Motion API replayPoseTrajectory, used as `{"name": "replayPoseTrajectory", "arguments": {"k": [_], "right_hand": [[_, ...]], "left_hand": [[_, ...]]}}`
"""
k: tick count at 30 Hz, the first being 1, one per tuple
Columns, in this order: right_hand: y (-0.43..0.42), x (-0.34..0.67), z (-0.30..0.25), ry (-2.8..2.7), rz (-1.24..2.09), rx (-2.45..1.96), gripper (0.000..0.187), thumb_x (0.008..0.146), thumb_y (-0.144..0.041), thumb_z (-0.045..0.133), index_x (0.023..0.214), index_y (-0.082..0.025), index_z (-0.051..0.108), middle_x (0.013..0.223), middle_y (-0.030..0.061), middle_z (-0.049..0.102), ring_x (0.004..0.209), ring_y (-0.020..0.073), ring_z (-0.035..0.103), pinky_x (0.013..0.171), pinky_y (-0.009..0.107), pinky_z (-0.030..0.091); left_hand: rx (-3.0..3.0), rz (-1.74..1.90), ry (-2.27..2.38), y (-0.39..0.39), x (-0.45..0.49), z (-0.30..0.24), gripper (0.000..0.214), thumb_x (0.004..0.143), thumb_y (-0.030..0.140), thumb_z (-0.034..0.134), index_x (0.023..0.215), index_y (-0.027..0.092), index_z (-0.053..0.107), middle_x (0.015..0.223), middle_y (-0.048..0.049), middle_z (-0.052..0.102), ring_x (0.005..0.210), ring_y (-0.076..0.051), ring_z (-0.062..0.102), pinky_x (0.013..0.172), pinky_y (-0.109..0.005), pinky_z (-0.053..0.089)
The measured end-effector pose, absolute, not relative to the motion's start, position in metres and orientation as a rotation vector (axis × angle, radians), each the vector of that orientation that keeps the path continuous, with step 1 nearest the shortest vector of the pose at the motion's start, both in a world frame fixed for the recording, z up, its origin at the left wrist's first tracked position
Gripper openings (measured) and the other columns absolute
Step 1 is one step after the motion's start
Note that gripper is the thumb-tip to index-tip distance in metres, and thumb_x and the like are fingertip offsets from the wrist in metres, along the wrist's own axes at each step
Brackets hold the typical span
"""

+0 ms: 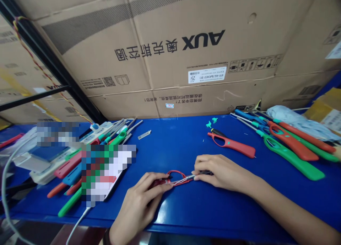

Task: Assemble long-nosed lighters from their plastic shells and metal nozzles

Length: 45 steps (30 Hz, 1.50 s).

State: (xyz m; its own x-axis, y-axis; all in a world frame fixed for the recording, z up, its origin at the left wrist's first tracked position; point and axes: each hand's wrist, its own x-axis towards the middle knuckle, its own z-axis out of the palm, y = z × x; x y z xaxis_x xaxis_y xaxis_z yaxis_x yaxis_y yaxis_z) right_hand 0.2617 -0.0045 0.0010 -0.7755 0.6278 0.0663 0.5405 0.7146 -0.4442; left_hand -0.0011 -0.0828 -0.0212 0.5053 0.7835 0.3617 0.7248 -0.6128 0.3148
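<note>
My left hand (140,197) is closed round the handle of a red long-reach lighter (183,182), just above the blue table. Its looped trigger guard shows beyond my fingertips, with thin wires running along it. My right hand (217,170) pinches the lighter's metal tube (189,177) at the end of the loop. The far end of the tube is partly hidden by my fingers. Behind my right hand lies a separate red lighter shell (237,145), beside a screwdriver with a black and yellow handle (218,132).
More lighters (293,158) are heaped at the right, near a pale blue cloth (293,118). Another pile of lighters (76,166) lies left, by a power strip (44,175) and a pixelated device (117,170). Small green pieces (211,122) sit toward the back. A large cardboard box (160,88) stands behind.
</note>
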Motion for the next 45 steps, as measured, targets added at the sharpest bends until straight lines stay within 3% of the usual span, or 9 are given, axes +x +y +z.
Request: {"name": "replayPoseTrajectory", "arguments": {"k": [7, 10, 14, 21, 30, 38, 41, 43, 45], "right_hand": [[-0.011, 0.254, 0.008, -2.906, 0.295, -0.935, 0.016, 0.091, -0.019, 0.052, 0.086, -0.02, 0.067, 0.087, 0.0035, 0.066, 0.083, 0.0183, 0.061, 0.064, 0.027, 0.041], [-0.013, 0.258, 0.01, -2.842, 0.395, -0.918, 0.009, 0.087, -0.026, 0.059, 0.087, -0.022, 0.067, 0.089, 0.0027, 0.065, 0.084, 0.019, 0.06, 0.069, 0.029, 0.042], [-0.016, 0.259, 0.013, -2.646, 0.644, -0.921, 0.025, 0.082, -0.046, 0.062, 0.097, -0.025, 0.066, 0.098, 0.002, 0.062, 0.091, 0.0193, 0.058, 0.084, 0.034, 0.041], [-0.021, 0.252, 0.006, -2.622, 0.845, -0.925, 0.024, 0.086, -0.045, 0.056, 0.09, -0.022, 0.063, 0.093, 0.0026, 0.057, 0.087, 0.0174, 0.055, 0.078, 0.031, 0.043], [-0.017, 0.254, -0.002, -2.563, 0.953, -0.869, 0.007, 0.082, -0.026, 0.06, 0.081, -0.02, 0.062, 0.088, 0.0005, 0.059, 0.081, 0.0134, 0.055, 0.074, 0.024, 0.042], [-0.012, 0.255, -0.004, -2.418, 1.2, -0.93, 0.005, 0.072, -0.021, 0.065, 0.075, -0.019, 0.062, 0.054, -0.0076, 0.049, 0.048, 0.0065, 0.042, 0.045, 0.018, 0.03], [-0.011, 0.255, -0.004, -2.357, 1.25, -0.872, 0.014, 0.069, -0.015, 0.064, 0.083, -0.018, 0.063, 0.061, -0.0059, 0.059, 0.053, 0.0069, 0.046, 0.05, 0.017, 0.035], [-0.011, 0.255, -0.002, -2.343, 1.257, -0.842, 0.026, 0.068, -0.012, 0.063, 0.093, -0.018, 0.064, 0.068, -0.0042, 0.066, 0.056, 0.0076, 0.048, 0.054, 0.017, 0.038], [-0.011, 0.255, 0.0, -2.348, 1.246, -0.822, 0.036, 0.067, -0.01, 0.062, 0.102, -0.019, 0.064, 0.073, -0.0031, 0.068, 0.058, 0.0082, 0.048, 0.057, 0.018, 0.039]], "left_hand": [[2.607, 0.727, 1.292, -0.082, -0.002, -0.022, 0.033, 0.093, 0.012, 0.044, 0.116, 0.028, 0.062, 0.116, -0.006, 0.062, 0.101, -0.018, 0.059, 0.081, -0.028, 0.054], [2.578, 0.716, 1.263, -0.081, 0.0, -0.022, 0.034, 0.093, 0.012, 0.044, 0.115, 0.029, 0.063, 0.116, -0.006, 0.061, 0.102, -0.018, 0.059, 0.082, -0.029, 0.053], [2.57, 0.704, 1.193, -0.082, 0.013, -0.021, 0.034, 0.093, 0.012, 0.045, 0.115, 0.03, 0.063, 0.114, -0.005, 0.062, 0.101, -0.017, 0.059, 0.081, -0.027, 0.053], [2.606, 0.749, 1.142, -0.087, 0.039, -0.024, 0.032, 0.093, 0.013, 0.046, 0.114, 0.028, 0.064, 0.111, -0.0052, 0.063, 0.099, -0.018, 0.059, 0.079, -0.027, 0.055], [2.562, 0.727, 1.116, -0.085, 0.036, -0.028, 0.035, 0.092, 0.01, 0.047, 0.116, 0.029, 0.062, 0.118, -0.0044, 0.06, 0.103, -0.018, 0.056, 0.081, -0.028, 0.053], [2.409, 0.714, 1.065, -0.076, 0.036, -0.012, 0.027, 0.091, 0.017, 0.053, 0.107, 0.033, 0.068, 0.113, -0.0018, 0.064, 0.098, -0.016, 0.062, 0.081, -0.027, 0.054], [2.382, 0.779, 1.167, -0.041, 0.018, 0.005, 0.019, 0.092, 0.022, 0.052, 0.095, 0.027, 0.07, 0.101, -0.0021, 0.068, 0.091, -0.015, 0.065, 0.081, -0.027, 0.054], [2.51, 0.65, 1.565, -0.007, -0.002, 0.014, 0.017, 0.092, 0.024, 0.052, 0.098, 0.025, 0.068, 0.101, -0.0004, 0.068, 0.095, -0.015, 0.063, 0.088, -0.028, 0.051], [2.507, 0.589, 1.79, 0.026, -0.023, 0.018, 0.018, 0.09, 0.025, 0.056, 0.104, 0.018, 0.065, 0.105, -0.0063, 0.066, 0.1, -0.021, 0.061, 0.093, -0.038, 0.047]]}}
